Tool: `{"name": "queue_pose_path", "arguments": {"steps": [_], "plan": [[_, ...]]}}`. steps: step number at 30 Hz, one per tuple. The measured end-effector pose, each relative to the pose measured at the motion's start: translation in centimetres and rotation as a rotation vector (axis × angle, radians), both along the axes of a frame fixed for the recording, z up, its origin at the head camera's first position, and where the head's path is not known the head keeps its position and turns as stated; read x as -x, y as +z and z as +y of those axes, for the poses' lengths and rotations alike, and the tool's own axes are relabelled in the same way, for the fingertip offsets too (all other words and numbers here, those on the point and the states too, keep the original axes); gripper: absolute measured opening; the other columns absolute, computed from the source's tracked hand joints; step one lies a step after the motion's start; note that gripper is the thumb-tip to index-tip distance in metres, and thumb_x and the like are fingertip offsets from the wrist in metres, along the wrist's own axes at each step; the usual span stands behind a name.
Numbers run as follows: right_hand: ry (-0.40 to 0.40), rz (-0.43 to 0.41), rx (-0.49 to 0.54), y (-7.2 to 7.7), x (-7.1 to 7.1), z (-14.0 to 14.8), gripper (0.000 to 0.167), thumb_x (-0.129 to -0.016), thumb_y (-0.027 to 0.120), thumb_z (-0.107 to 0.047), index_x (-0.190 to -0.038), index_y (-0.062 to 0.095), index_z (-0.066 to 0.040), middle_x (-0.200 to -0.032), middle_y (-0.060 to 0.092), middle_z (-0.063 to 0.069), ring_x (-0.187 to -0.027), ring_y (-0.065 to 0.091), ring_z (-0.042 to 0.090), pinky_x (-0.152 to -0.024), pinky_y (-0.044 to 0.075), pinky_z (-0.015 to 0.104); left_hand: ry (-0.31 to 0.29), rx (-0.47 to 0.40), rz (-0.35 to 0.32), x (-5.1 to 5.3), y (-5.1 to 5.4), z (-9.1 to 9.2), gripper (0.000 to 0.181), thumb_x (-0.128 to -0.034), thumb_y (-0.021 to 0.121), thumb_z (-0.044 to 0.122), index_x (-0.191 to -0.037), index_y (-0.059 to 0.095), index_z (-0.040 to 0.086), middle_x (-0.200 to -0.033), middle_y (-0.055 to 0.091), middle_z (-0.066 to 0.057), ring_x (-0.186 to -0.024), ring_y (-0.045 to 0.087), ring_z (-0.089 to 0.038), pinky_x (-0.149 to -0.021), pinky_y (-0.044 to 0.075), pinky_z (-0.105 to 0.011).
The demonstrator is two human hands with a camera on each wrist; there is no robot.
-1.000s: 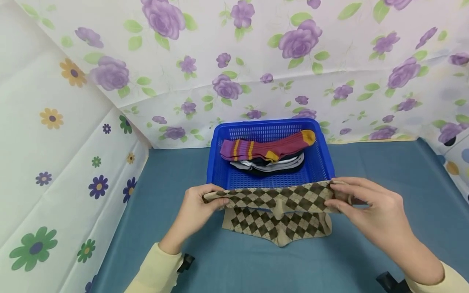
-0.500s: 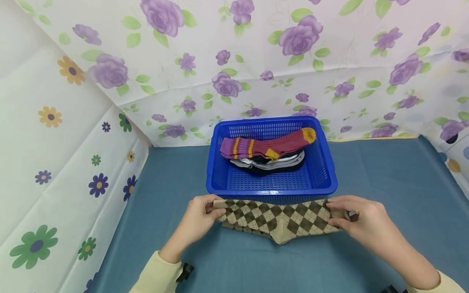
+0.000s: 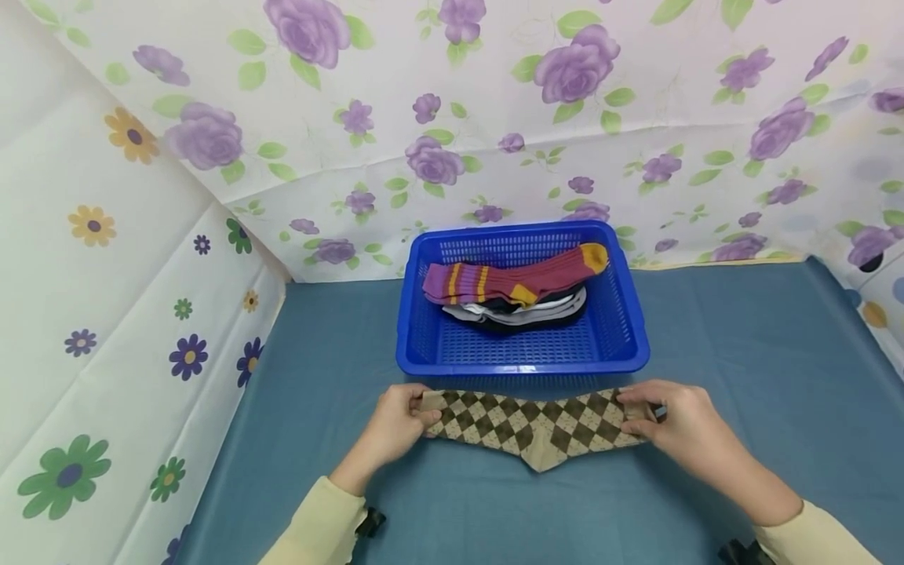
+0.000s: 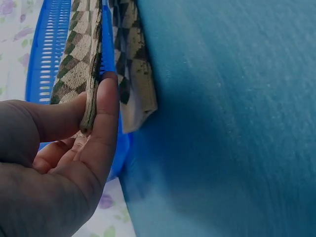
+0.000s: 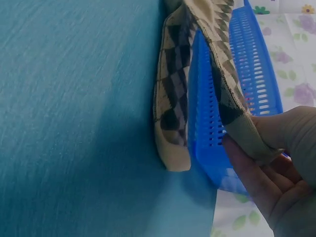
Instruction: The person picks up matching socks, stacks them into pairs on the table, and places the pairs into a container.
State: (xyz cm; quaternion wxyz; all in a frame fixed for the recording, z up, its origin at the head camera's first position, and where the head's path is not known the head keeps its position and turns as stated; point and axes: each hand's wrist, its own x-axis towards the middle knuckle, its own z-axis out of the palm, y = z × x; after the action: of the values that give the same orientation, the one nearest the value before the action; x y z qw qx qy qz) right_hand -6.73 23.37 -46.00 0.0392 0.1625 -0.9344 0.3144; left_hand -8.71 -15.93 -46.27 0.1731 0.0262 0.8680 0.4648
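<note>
A beige and brown argyle sock [image 3: 494,420] is stretched sideways in front of the blue basket. My left hand [image 3: 397,420] pinches its left end between thumb and fingers. At the other end, my right hand [image 3: 681,416] pinches the sock's beige tip. Below it lies a matching second sock [image 4: 140,84] on the table, seen in both wrist views with a gap between the two. From the head view the upper sock covers the lower one, and its heel points toward me.
Just beyond the socks stands the blue plastic basket [image 3: 523,369]. In it lie a purple, maroon and yellow striped sock [image 3: 515,282] and grey, white and black socks [image 3: 544,318]. A flowered sheet [image 3: 339,141] rises behind the blue-green table cover [image 3: 741,337].
Both hands have brought the held sock down and toward me, over its matching sock, which showed below it a second ago. The basket's front rim has come into view.
</note>
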Motion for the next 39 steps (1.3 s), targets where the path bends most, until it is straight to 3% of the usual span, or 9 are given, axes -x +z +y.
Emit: {"name": "queue_pose_path", "arguments": {"steps": [8,14,18,20,25,28,31,34,39], "plan": [[0.004,-0.092,-0.029,-0.7,0.3,0.2,0.032,-0.069,0.082,-0.014,-0.1,0.072,-0.021,-0.099,0.071,0.0,-0.083,0.066,0.014,-0.059,0.05,0.021,0.021,-0.039,-0.003,0.7,-1.1,0.2,0.03,-0.0839,0.058,-0.007,-0.069,0.035,0.003,-0.057,0.023,0.002,-0.046,0.032,-0.009,-0.059,0.057,-0.035],[0.002,-0.111,-0.006,-1.1,0.5,0.3,0.031,-0.073,0.079,-0.008,-0.1,0.071,-0.02,-0.097,0.071,-0.001,-0.08,0.067,0.011,-0.057,0.05,0.018,0.057,0.016,0.024,0.6,-1.2,0.1,0.029,-0.0806,0.062,-0.006,-0.069,0.038,0.004,-0.056,0.026,0.002,-0.047,0.042,-0.009,-0.05,0.049,-0.028],[0.001,-0.132,-0.01,-1.5,0.7,0.4,0.029,-0.075,0.076,-0.004,-0.1,0.071,-0.019,-0.097,0.071,0.0,-0.072,0.065,0.007,-0.054,0.049,0.017,0.088,0.086,0.042,0.5,-1.1,0.1,0.03,-0.0803,0.068,0.002,-0.07,0.04,0.007,-0.058,0.028,0.002,-0.049,0.032,-0.01,-0.05,0.031,-0.025],[-0.003,-0.139,-0.038,-1.7,0.7,0.5,0.028,-0.076,0.076,-0.009,-0.101,0.071,-0.019,-0.099,0.07,0.001,-0.07,0.062,0.005,-0.053,0.047,0.019,0.108,0.122,0.045,0.4,-1.1,0.2,0.027,-0.08,0.07,0.007,-0.073,0.044,0.008,-0.059,0.032,0.002,-0.051,0.031,-0.01,-0.053,0.031,-0.026],[-0.015,0.012,-0.077,-1.9,0.6,0.6,0.028,-0.072,0.081,-0.019,-0.099,0.071,-0.02,-0.103,0.069,0.0,-0.087,0.064,0.013,-0.067,0.054,0.032,0.16,0.224,0.111,0.0,-0.8,0.3,0.025,-0.078,0.073,0.018,-0.096,0.06,0.006,-0.075,0.058,-0.003,-0.062,0.049,-0.011,-0.058,0.043,-0.027],[-0.004,0.166,-0.071,-1.4,0.3,0.4,0.031,-0.069,0.082,-0.016,-0.098,0.072,-0.019,-0.106,0.067,0.0,-0.099,0.061,0.017,-0.075,0.054,0.037,0.179,0.26,0.211,-0.2,-0.5,0.4,0.03,-0.0778,0.073,0.018,-0.103,0.061,0.006,-0.085,0.062,-0.006,-0.07,0.053,-0.014,-0.062,0.045,-0.028],[0.049,0.243,-0.052,-0.8,0.0,-0.1,0.034,-0.068,0.082,-0.011,-0.1,0.071,-0.02,-0.109,0.066,-0.002,-0.104,0.059,0.014,-0.08,0.052,0.033,0.146,0.316,0.343,-0.6,-0.4,0.8,0.025,-0.0791,0.071,0.014,-0.102,0.062,0.008,-0.09,0.061,-0.004,-0.078,0.055,-0.014,-0.067,0.046,-0.029],[0.114,0.276,-0.046,-0.5,-0.3,-0.7,0.038,-0.069,0.08,-0.008,-0.102,0.07,-0.024,-0.109,0.066,-0.005,-0.103,0.06,0.011,-0.083,0.049,0.025,0.059,0.394,0.458,-1.1,-0.3,1.4,0.024,-0.0812,0.07,0.009,-0.104,0.064,0.012,-0.099,0.061,-0.002,-0.086,0.057,-0.014,-0.071,0.049,-0.031],[0.206,0.28,-0.07,-1.0,-0.3,-1.3,0.037,-0.07,0.079,-0.006,-0.102,0.07,-0.022,-0.106,0.067,-0.005,-0.1,0.061,0.011,-0.081,0.051,0.024,-0.118,0.486,0.522,-1.6,-0.7,2.2,0.03,-0.0829,0.07,0.011,-0.111,0.063,0.015,-0.106,0.059,0.0,-0.097,0.056,-0.015,-0.079,0.05,-0.033]]}}
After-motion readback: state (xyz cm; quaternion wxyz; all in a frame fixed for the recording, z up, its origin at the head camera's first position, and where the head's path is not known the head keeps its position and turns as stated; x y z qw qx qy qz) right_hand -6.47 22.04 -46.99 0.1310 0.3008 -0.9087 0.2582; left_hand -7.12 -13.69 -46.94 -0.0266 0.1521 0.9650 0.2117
